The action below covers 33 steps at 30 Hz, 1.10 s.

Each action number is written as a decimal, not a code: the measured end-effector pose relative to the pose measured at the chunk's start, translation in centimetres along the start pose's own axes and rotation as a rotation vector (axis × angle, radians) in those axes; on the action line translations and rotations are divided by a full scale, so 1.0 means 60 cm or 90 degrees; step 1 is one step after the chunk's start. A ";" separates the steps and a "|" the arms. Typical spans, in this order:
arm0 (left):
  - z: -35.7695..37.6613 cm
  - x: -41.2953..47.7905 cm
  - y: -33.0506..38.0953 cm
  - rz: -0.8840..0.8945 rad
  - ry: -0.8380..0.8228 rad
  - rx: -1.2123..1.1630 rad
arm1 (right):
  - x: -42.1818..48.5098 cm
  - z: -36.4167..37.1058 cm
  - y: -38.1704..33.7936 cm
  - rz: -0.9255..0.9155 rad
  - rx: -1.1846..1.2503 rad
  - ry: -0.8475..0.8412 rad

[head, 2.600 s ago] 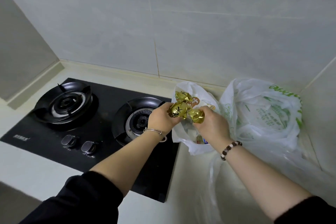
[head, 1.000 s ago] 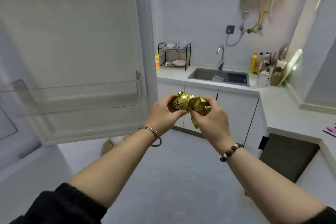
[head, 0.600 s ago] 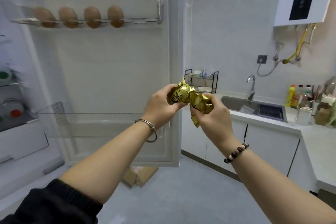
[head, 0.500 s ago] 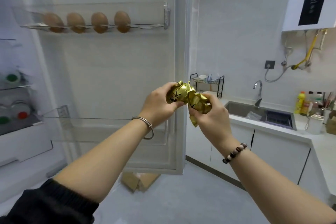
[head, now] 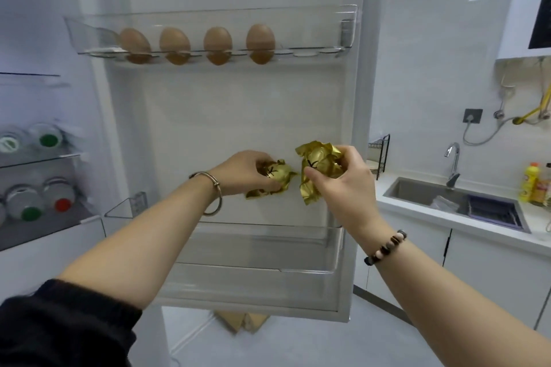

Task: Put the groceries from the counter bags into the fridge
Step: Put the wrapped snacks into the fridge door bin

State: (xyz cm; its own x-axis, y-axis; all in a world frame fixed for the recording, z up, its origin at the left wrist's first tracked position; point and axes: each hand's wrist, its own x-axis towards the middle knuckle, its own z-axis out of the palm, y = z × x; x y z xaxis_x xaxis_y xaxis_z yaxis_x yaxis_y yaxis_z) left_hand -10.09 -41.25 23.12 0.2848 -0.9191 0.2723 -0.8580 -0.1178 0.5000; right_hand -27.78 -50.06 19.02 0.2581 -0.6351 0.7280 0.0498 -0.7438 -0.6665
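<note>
The left hand curls its fingers round one gold foil packet. The right hand grips a second foil packet just beside the first. Both hang before the open fridge door, above its clear door bin at 6 o'clock. Eggs sit at 12 o'clock and bottles at 9. Let go from up here, a light, crinkled packet could well bounce over the bin's low front wall onto the floor.

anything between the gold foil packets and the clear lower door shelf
Nothing visible: the crinkled gold foil packets, gripped in the left hand and right hand, hang above the open-topped clear plastic door shelf.
</note>
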 end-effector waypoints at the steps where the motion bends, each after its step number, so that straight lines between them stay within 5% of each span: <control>1: -0.002 0.002 -0.011 -0.002 -0.046 0.038 | -0.001 0.011 -0.002 0.026 -0.006 -0.017; 9: 0.013 0.019 -0.058 0.018 -0.271 0.176 | 0.002 0.049 -0.008 0.234 -0.148 -0.175; 19: 0.041 0.009 -0.085 0.096 -0.304 0.181 | -0.018 0.065 -0.021 0.267 -0.375 -0.329; 33: 0.038 -0.006 -0.101 0.105 -0.318 0.260 | -0.026 0.073 -0.042 0.289 -0.476 -0.440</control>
State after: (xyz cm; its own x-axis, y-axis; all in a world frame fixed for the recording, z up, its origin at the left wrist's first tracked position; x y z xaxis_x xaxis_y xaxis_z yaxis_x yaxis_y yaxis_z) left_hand -5.97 -41.08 18.13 -0.0122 -0.9895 -0.1443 -0.9944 -0.0032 0.1060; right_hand -24.08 -46.28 18.89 0.5976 -0.8008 0.0403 -0.7194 -0.5577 -0.4141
